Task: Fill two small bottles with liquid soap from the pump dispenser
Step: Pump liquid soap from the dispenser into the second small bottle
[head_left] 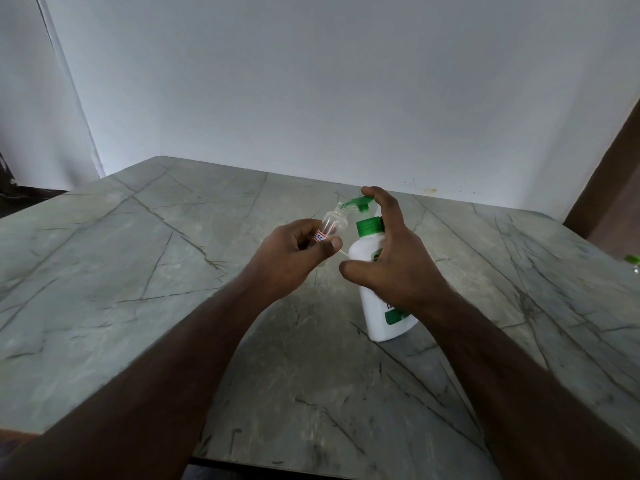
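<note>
A white pump dispenser (367,258) with a green collar and green pump head (358,203) stands on the grey marble table (138,271). My right hand (398,265) wraps its body, with the forefinger resting on top of the pump head. My left hand (294,258) holds a small clear bottle (334,223) with a red and blue label. The bottle is tilted, its open mouth right at the green nozzle tip. It looks empty or nearly so.
A white wall rises close behind the table's far edge. At the far right edge of the view sits a small item with a green cap (633,263), mostly cut off. A brown door frame (609,174) stands at the right.
</note>
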The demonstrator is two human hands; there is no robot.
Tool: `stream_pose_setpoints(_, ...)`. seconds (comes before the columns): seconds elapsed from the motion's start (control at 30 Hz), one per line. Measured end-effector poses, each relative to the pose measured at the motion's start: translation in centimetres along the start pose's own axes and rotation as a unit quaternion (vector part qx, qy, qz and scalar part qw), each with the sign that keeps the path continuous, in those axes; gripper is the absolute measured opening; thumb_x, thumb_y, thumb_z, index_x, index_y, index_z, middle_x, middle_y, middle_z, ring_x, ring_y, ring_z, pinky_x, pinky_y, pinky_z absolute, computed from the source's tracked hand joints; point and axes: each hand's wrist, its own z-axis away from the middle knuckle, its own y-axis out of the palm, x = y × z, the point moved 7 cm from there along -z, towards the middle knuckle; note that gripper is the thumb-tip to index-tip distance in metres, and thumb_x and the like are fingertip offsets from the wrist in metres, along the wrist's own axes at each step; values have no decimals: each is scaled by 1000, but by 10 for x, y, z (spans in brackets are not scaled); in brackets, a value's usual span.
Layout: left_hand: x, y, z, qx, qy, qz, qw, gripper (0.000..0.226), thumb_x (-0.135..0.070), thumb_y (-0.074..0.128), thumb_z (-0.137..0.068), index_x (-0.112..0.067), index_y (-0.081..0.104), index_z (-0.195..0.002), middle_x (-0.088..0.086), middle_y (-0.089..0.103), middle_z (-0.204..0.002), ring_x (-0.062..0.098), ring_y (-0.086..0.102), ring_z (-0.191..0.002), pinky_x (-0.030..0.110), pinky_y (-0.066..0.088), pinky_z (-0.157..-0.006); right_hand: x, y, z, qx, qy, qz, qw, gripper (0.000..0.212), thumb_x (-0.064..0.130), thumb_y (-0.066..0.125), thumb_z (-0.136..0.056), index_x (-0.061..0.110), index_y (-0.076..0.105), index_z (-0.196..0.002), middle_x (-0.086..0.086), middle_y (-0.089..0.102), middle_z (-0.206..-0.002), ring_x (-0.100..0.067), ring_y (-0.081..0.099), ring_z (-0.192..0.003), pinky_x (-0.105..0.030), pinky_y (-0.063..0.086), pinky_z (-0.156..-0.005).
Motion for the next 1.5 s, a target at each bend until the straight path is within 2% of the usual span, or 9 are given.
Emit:
stream_pose_setpoints(0.13, -1, -1, 0, -3, 1, 4, 1000, 21, -40, 63, -97, -22, 70, -106, 9, 73, -90, 31, 67, -86, 48, 58, -76, -1, 1, -1, 5, 4, 3, 1000, 107, 24, 83, -66, 45, 15, -144, 11, 47, -118, -9, 58, -85, -20, 49, -70)
stream_pose_setpoints(0.43, -1, -1, 1, 3, 9, 16, 1000, 24, -39, 66, -96, -17, 71, -102, 17, 69, -84, 26, 58, -67, 43, 51, -66, 5, -5, 2, -9, -4, -6, 1000, 94, 19, 82, -66, 39, 25, -138, 16, 54, -100, -7, 61, -75, -19, 48, -64)
stream_pose_setpoints(0.57, -1, -2, 1, 2, 3, 30, 1000, 26, -39, 65, -97, -16, 71, -107, 18, 72, -92, 40, 66, -89, 54, 56, -79, 5, -2, 1, 9, -1, -6, 1000, 103, 20, 83, -67, 40, 18, -145, 9, 51, -113, -8, 60, -81, -17, 46, -65)
stream_pose_setpoints(0.67, -2, -1, 1, 5, 3, 29, 1000, 27, -39, 64, -97, -15, 71, -107, 17, 72, -92, 40, 66, -91, 55, 56, -80, 4, -2, 0, 8, 5, -5, 1000, 104, 20, 83, -66, 41, 18, -145, 12, 51, -109, -8, 60, -80, -17, 45, -64)
stream_pose_setpoints(0.8, 1, 0, 0, 4, 2, 27, 1000, 24, -40, 65, -97, -18, 71, -106, 14, 71, -88, 31, 66, -79, 46, 56, -73, 4, -3, 1, 3, 2, 5, 1000, 99, 19, 83, -66, 40, 21, -141, 22, 48, -99, -8, 60, -76, -16, 45, -62)
stream_pose_setpoints(1.13, 3, -1, -1, 7, 5, 27, 1000, 21, -41, 65, -96, -22, 71, -104, 10, 70, -83, 9, 55, -64, 30, 47, -63, 6, -2, 1, 2, 0, -7, 1000, 103, 20, 83, -66, 41, 20, -144, 6, 54, -113, -8, 60, -81, -17, 45, -64)
stream_pose_setpoints(1.27, 2, -1, -1, 4, 8, 29, 1000, 22, -41, 66, -96, -21, 71, -106, 11, 71, -85, 16, 60, -68, 35, 50, -66, 6, -4, 1, -2, 1, -4, 1000, 100, 20, 83, -65, 42, 22, -141, 7, 55, -107, -10, 60, -79, -21, 47, -65)
stream_pose_setpoints(1.37, 2, -1, -1, 3, 10, 26, 1000, 23, -39, 67, -95, -19, 71, -107, 14, 71, -87, 34, 65, -80, 48, 57, -73, 6, -6, 1, -13, -5, -1, 1000, 93, 20, 82, -64, 40, 26, -135, 16, 53, -100, -7, 60, -76, -20, 47, -64)
stream_pose_setpoints(1.5, 2, -1, -1, 5, 12, 32, 999, 25, -40, 67, -95, -18, 71, -105, 16, 71, -87, 26, 62, -72, 42, 53, -68, 7, -5, 1, -17, -9, -14, 1000, 93, 20, 82, -64, 41, 27, -136, 14, 56, -102, -6, 61, -77, -20, 47, -65)
